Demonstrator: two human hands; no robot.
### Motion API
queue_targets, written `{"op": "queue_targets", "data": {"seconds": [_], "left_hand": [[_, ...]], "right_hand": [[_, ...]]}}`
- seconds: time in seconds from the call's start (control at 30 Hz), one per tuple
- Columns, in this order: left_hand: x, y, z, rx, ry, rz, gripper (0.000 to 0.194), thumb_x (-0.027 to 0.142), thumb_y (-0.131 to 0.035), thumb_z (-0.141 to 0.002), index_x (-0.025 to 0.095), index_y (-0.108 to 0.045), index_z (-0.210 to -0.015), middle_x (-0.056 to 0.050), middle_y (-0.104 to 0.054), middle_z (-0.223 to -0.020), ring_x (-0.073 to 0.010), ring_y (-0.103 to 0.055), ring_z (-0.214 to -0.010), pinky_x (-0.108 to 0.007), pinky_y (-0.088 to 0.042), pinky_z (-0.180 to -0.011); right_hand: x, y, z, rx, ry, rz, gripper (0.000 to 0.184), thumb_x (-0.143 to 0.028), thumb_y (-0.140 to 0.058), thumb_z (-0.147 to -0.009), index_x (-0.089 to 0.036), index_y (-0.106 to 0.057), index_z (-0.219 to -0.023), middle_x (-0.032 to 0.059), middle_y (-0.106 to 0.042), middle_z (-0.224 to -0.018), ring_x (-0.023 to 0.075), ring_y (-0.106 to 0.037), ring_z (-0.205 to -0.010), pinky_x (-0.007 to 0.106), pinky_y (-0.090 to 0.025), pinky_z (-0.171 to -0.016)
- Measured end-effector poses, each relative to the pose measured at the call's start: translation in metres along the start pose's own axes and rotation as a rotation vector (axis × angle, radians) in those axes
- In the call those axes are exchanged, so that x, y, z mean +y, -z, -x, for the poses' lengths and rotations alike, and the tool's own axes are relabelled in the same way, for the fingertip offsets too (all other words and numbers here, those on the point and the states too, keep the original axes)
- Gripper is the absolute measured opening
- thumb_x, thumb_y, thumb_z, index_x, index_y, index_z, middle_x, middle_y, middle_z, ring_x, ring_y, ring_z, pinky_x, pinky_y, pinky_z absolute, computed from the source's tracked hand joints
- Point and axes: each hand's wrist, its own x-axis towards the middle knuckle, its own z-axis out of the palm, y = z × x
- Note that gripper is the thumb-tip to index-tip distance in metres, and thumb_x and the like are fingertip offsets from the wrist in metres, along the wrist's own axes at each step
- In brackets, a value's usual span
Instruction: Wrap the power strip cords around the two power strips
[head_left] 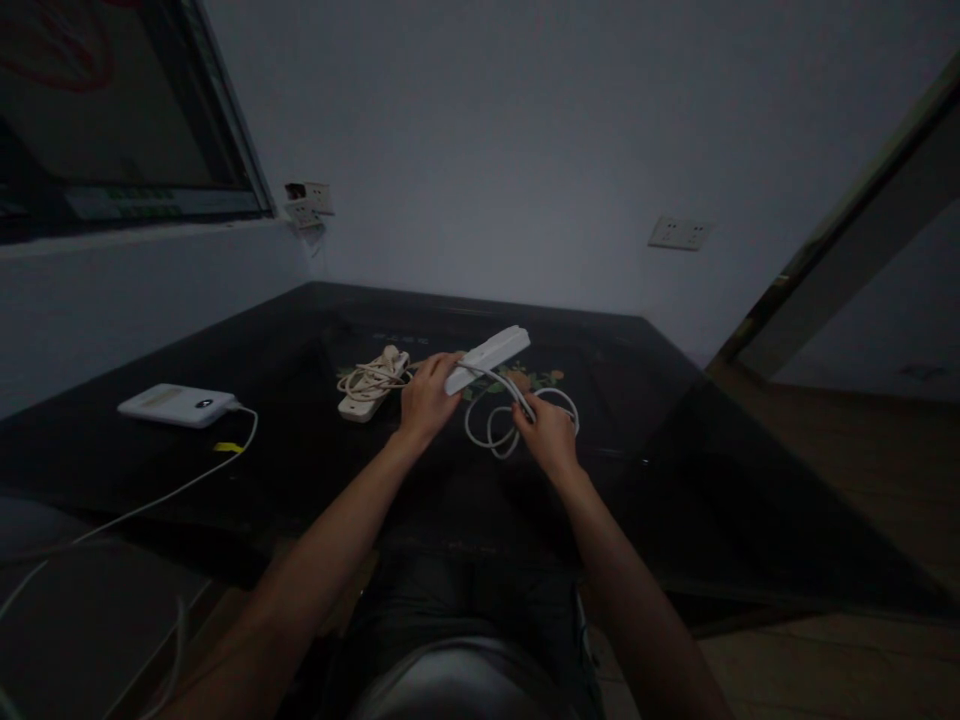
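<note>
A white power strip [491,353] is held at its near end by my left hand [427,398], tilted up to the right over the dark table. Its white cord [487,440] hangs in loose loops to the right, and the fingers of my right hand [549,432] are closed round part of it. Left of my left hand lies a second power strip [361,405], off-white, with its own cord [373,378] bundled on top.
The glossy black table [697,480] has a floral print in the middle. At left lie a white device [178,404] with a cable [187,487] running off the near edge and a yellow tag [228,447]. Wall sockets [679,234] are behind.
</note>
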Motion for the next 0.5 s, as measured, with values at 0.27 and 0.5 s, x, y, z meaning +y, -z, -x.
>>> {"op": "queue_targets", "data": {"seconds": [0.27,0.5], "left_hand": [[-0.008,-0.004,0.0,-0.103,-0.002,-0.166,0.049,0.017,-0.057,-0.081,0.028,-0.052,-0.129,-0.006,-0.058,-0.125,-0.0273,-0.057,-0.11,-0.036,-0.049,-0.086],[-0.007,-0.003,-0.001,-0.253,-0.172,-0.148,0.065,0.013,-0.055,-0.081,0.025,-0.036,-0.142,-0.006,-0.053,-0.136,-0.0234,-0.051,-0.122,-0.035,-0.043,-0.099]], "right_hand": [[0.011,0.004,-0.002,0.079,0.152,0.015,0.022,-0.034,-0.051,-0.088,-0.023,-0.07,-0.09,0.0037,-0.071,-0.083,0.0176,-0.063,-0.073,0.024,-0.032,-0.058],[0.028,0.039,-0.01,0.343,0.403,0.138,0.02,-0.029,-0.055,-0.089,-0.024,-0.071,-0.098,0.0044,-0.068,-0.087,0.0167,-0.06,-0.077,0.025,-0.036,-0.062]]}}
